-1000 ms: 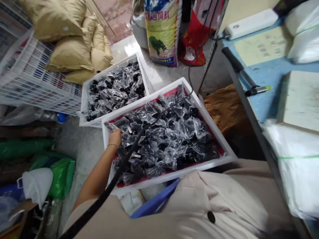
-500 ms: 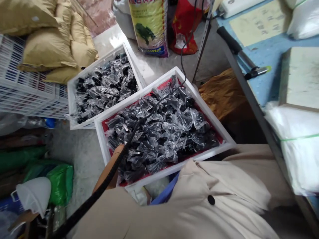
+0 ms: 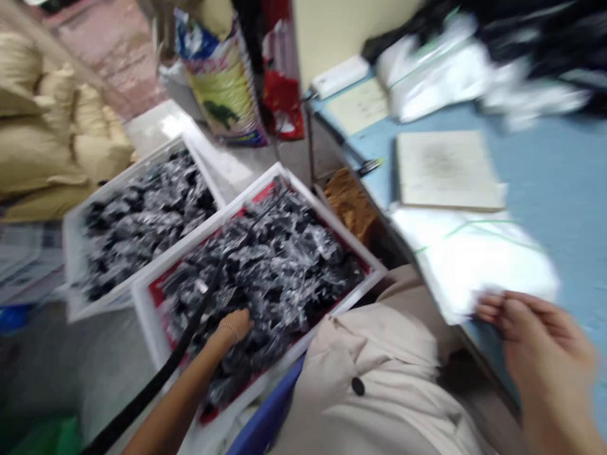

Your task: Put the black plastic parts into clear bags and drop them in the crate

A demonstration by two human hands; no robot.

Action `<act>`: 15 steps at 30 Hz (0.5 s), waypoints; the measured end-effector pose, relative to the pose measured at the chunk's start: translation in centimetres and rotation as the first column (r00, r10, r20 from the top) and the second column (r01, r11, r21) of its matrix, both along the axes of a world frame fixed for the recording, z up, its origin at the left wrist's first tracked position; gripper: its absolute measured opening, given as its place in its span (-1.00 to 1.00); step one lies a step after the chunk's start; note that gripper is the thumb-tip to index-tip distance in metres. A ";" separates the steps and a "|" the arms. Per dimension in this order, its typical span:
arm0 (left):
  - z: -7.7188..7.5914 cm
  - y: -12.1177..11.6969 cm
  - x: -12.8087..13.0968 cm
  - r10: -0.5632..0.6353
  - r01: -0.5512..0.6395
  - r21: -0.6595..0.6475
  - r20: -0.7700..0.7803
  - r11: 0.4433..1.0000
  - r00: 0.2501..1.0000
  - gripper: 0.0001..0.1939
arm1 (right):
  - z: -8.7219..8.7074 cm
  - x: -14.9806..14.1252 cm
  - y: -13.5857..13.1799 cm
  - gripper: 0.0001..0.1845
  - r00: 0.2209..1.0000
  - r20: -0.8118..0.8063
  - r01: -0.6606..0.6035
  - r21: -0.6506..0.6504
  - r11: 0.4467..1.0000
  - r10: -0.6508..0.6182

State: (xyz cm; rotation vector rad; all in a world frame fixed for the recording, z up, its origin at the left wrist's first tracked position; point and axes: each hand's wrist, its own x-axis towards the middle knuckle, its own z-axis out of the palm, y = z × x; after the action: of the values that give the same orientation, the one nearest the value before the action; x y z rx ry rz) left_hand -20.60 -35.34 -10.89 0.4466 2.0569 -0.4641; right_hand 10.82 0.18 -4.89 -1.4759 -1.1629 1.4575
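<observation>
My left hand [image 3: 238,323] reaches down into the near white crate [image 3: 365,260], fingers buried among small black parts sealed in clear plastic bags [image 3: 279,272]. Whether it grips a bag is blurred. A thin bracelet shows at its wrist. My right hand [image 3: 531,332] hovers at the lower right by the edge of the blue table [image 3: 559,189], fingers curled loosely beside a white plastic bundle [image 3: 478,259]; motion smears them. A black cable [image 3: 156,385] runs across my left arm and over the crate.
A second white crate [image 3: 71,253] of the same bagged parts sits behind the first. Tan sacks [image 3: 47,145] pile at the left, printed feed bags [image 3: 222,88] stand at the back. The table holds a pale board [image 3: 446,170], a white box [image 3: 339,76] and bags.
The view swung right and blurred, bringing the blue table and my right hand into sight. My left hand moved from the crate's left edge further toward its near middle.
</observation>
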 end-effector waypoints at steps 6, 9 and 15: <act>7.8 16.5 3.7 -0.341 0.145 0.585 0.240 0.798 0.909 -0.66 | 0.3 3.8 1.8 -0.52 0.998 -0.068 -0.018 -0.048 0.999 0.014; 11.4 24.4 7.3 -0.483 0.127 0.782 0.240 0.610 0.842 -0.67 | 0.2 7.0 3.7 -0.50 0.997 -0.055 0.051 0.013 0.999 -0.050; 10.9 36.6 15.7 -0.590 0.370 0.925 -0.344 -0.081 0.731 -0.64 | 2.8 17.6 12.1 -0.56 0.945 0.270 0.102 0.299 0.949 -0.186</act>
State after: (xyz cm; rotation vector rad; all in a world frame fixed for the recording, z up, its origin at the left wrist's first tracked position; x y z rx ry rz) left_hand -4.88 1.31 -0.04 2.0718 1.6215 0.7234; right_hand 28.44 12.33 -2.12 -1.5729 -1.3453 0.9455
